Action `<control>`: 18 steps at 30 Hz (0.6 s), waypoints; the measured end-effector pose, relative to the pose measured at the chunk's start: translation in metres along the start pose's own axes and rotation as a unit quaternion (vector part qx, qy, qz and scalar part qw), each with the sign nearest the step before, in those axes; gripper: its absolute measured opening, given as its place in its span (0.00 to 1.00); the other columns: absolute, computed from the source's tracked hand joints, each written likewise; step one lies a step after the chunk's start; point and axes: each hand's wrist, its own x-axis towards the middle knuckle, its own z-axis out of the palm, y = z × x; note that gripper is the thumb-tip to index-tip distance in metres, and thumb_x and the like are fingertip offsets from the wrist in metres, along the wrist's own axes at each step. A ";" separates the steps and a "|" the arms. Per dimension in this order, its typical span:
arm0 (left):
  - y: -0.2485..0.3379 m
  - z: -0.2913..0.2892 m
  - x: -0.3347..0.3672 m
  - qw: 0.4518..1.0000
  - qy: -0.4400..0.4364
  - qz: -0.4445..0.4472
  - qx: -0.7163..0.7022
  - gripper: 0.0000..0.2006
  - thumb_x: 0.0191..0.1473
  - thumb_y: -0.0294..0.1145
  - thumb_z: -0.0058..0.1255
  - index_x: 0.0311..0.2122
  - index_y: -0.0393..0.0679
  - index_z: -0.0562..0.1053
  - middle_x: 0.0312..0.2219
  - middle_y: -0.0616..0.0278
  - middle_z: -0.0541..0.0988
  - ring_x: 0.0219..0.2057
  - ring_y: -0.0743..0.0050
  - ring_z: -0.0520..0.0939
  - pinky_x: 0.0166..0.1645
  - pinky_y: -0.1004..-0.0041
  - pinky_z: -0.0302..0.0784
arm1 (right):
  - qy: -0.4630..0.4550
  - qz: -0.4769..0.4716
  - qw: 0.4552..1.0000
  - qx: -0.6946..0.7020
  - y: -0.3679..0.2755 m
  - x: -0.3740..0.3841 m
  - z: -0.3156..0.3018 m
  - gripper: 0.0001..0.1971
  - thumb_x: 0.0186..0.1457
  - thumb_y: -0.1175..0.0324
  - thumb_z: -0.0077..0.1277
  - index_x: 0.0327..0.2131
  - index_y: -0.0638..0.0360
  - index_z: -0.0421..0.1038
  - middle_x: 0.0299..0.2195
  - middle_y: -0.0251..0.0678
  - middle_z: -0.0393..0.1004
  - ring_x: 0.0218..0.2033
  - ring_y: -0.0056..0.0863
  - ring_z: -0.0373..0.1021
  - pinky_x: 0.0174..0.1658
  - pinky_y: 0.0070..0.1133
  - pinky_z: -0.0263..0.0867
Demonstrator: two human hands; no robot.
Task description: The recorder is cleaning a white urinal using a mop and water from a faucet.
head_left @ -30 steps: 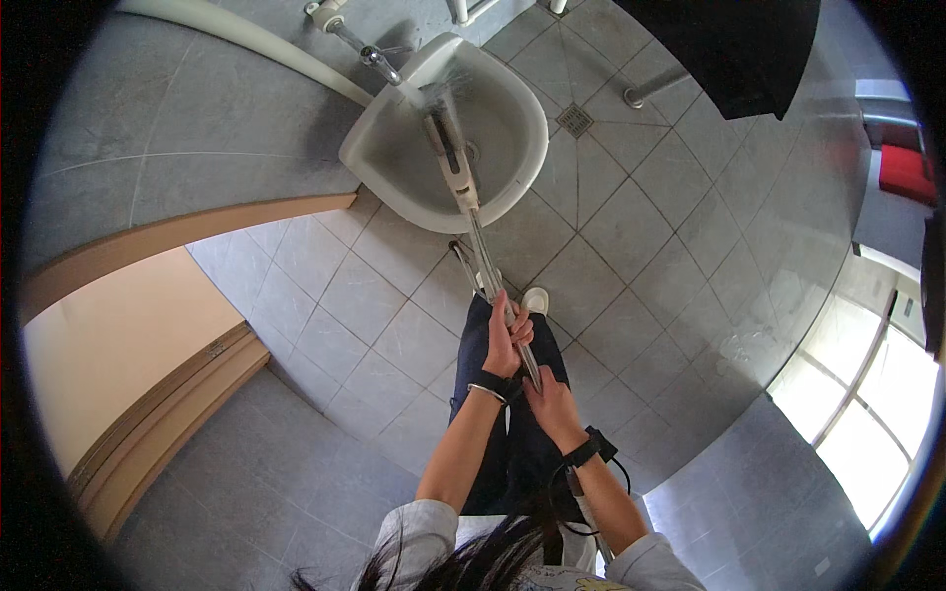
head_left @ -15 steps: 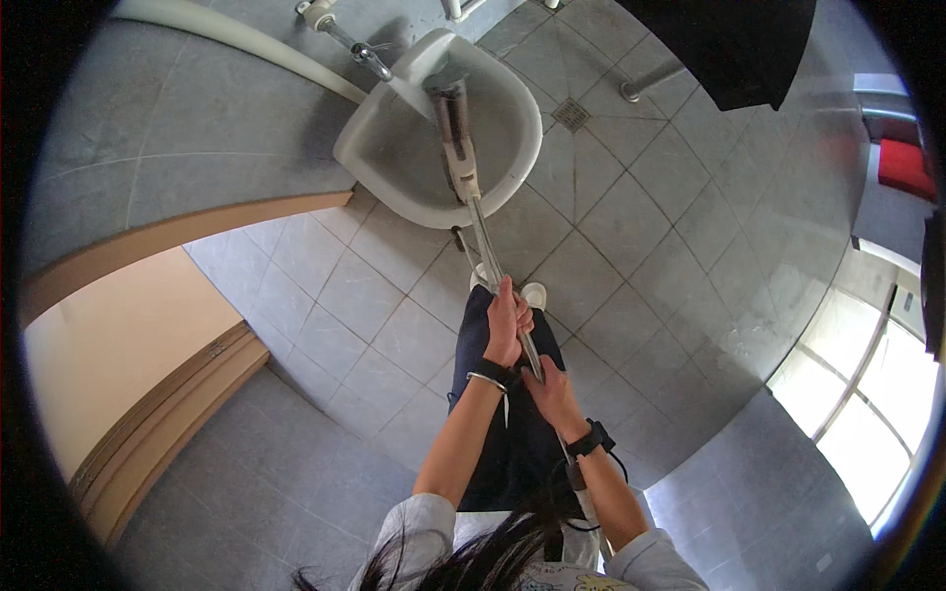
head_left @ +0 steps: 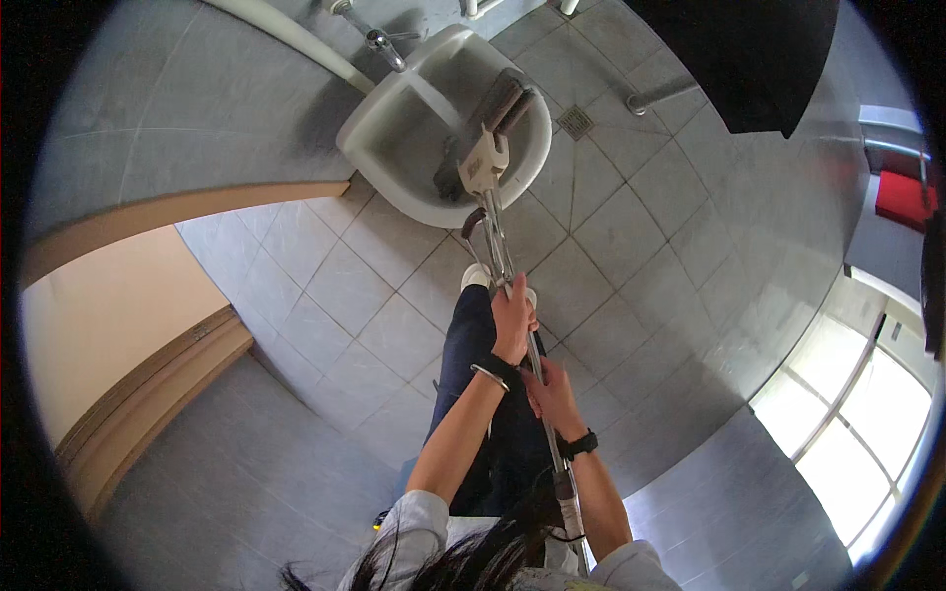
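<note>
A sponge mop [head_left: 483, 165] with a pale plastic head and a metal pole slants down toward me from a white washbasin [head_left: 347, 138]. Its grey-brown sponge end lies over the basin's right side. Around the pole, below the head, my left hand [head_left: 512, 323] is closed. Lower on the same pole my right hand [head_left: 554, 396] grips it too, fingers wrapped partly out of sight. Water seems to run from the chrome tap [head_left: 386, 47] into the basin. Something dark, hard to make out, lies in the basin beside the mop head.
Grey tiles cover the floor [head_left: 601, 286], with a square drain grate [head_left: 574, 122] right of the basin. A black panel [head_left: 759, 59] juts in at the top right. A doorway with a wooden frame [head_left: 197, 222] opens at left; a red item [head_left: 905, 201] sits far right.
The mop head has shifted right in the basin and turned, so its wide pale body and sponge now show. Both hands keep their hold on the pole.
</note>
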 end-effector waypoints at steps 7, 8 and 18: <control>0.005 0.013 0.001 1.000 -0.023 0.002 -0.021 0.17 0.50 0.47 0.45 0.20 0.49 0.55 0.08 0.75 0.54 0.08 0.87 0.56 0.12 0.81 0.51 | 0.024 -0.047 0.997 -0.048 -0.006 0.000 -0.007 0.09 0.52 0.65 0.44 0.30 0.61 0.61 0.11 0.25 0.58 0.10 0.12 0.55 0.12 0.13 0.49; 0.008 0.014 0.002 0.999 -0.034 -0.008 -0.029 0.18 0.50 0.47 0.43 0.18 0.50 0.56 0.08 0.76 0.53 0.08 0.87 0.55 0.12 0.82 0.50 | 0.028 -0.041 0.997 -0.051 -0.008 0.001 -0.006 0.09 0.51 0.66 0.44 0.30 0.62 0.61 0.11 0.28 0.59 0.10 0.15 0.56 0.12 0.15 0.50; 0.021 -0.025 0.018 0.975 -0.129 -0.079 -0.160 0.19 0.50 0.52 0.41 0.19 0.49 0.57 0.09 0.77 0.49 0.09 0.90 0.50 0.12 0.86 0.46 | 0.130 -0.141 0.925 -0.330 -0.004 0.015 0.025 0.11 0.46 0.68 0.46 0.30 0.64 0.59 0.18 0.52 0.66 0.21 0.51 0.65 0.23 0.35 0.60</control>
